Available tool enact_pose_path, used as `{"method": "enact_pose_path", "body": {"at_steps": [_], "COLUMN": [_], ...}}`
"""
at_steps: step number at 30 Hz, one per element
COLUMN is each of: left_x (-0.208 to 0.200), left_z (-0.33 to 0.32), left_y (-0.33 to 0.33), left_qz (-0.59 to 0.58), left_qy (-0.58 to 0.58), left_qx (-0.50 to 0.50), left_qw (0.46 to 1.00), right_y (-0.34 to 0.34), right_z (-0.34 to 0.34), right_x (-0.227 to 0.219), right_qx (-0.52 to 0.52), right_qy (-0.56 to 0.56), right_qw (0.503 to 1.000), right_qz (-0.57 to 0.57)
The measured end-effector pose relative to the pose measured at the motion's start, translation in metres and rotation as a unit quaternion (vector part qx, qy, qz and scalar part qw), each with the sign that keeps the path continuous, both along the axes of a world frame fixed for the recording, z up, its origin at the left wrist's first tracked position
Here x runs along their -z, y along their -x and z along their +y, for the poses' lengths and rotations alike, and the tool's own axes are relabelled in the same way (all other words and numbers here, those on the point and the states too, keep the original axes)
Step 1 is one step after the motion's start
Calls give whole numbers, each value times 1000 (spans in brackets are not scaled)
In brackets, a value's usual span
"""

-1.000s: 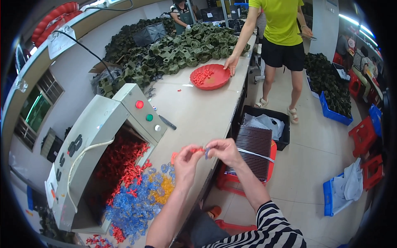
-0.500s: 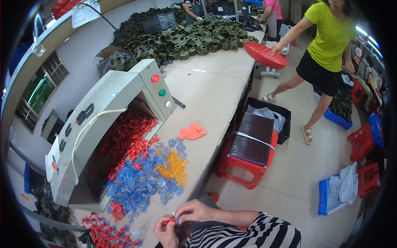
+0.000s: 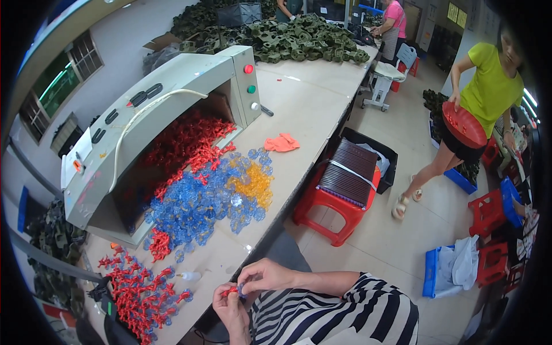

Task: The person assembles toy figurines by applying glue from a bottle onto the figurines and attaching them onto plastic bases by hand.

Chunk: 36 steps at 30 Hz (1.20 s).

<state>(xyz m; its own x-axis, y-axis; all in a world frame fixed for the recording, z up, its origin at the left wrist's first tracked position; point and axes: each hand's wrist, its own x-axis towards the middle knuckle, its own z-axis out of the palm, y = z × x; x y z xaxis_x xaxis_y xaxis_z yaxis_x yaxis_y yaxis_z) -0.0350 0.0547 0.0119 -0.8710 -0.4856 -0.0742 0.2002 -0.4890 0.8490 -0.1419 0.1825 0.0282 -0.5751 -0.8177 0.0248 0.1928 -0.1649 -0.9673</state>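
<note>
Over the table's near edge, my left hand (image 3: 228, 305) pinches a small red plastic piece (image 3: 233, 291). Right against it, my right hand (image 3: 267, 276) grips a small clear blue plastic piece (image 3: 241, 288); fingers hide how the two pieces meet. Beyond my hands lies a pile of clear blue pieces (image 3: 187, 204), with clear yellow pieces (image 3: 252, 185) on its right side. Red pieces (image 3: 187, 138) heap up inside a grey box-shaped machine (image 3: 86, 195). To the left of my hands spread red pieces joined to blue ones (image 3: 135, 293), beside a small white bottle (image 3: 190, 276).
An orange cloth (image 3: 282, 142) lies on the table (image 3: 299, 115); green fabric items (image 3: 299, 40) pile up at its far end. On the right, a red stool (image 3: 322, 218) bears strapped dark sheets. A person (image 3: 491, 86) in the aisle carries a red basin (image 3: 464, 125).
The person with the red basin has moved from the table's side to the far right. My view has shifted a little; both hands still hold the pieces together.
</note>
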Motion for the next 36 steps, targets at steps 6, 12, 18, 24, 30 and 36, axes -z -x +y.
{"method": "enact_pose_path", "body": {"at_steps": [6,12,18,24,30,36], "left_x": [5,6,33,6,10,1], "left_z": [-3,-6,-25,-14,-21,-20], "left_y": [11,11,13,1,-4,2], "left_qz": [41,42,14,19,24,48], "left_qy": [-188,-229,-208,-255,-235,-140], "left_qx": [68,92,140,84,76,60], "left_qw": [979,968,968,963,969,987], "right_y": [81,356,393,350,146,27], "right_z": [38,111,100,97,57,5], "right_x": [-30,-44,-58,-43,-21,-20], "right_qx": [139,423,394,418,224,-4], "right_qy": [-113,-276,-382,-364,-138,-22], "right_qw": [982,853,834,813,954,999], "right_qz": [56,131,68,179,146,23]}}
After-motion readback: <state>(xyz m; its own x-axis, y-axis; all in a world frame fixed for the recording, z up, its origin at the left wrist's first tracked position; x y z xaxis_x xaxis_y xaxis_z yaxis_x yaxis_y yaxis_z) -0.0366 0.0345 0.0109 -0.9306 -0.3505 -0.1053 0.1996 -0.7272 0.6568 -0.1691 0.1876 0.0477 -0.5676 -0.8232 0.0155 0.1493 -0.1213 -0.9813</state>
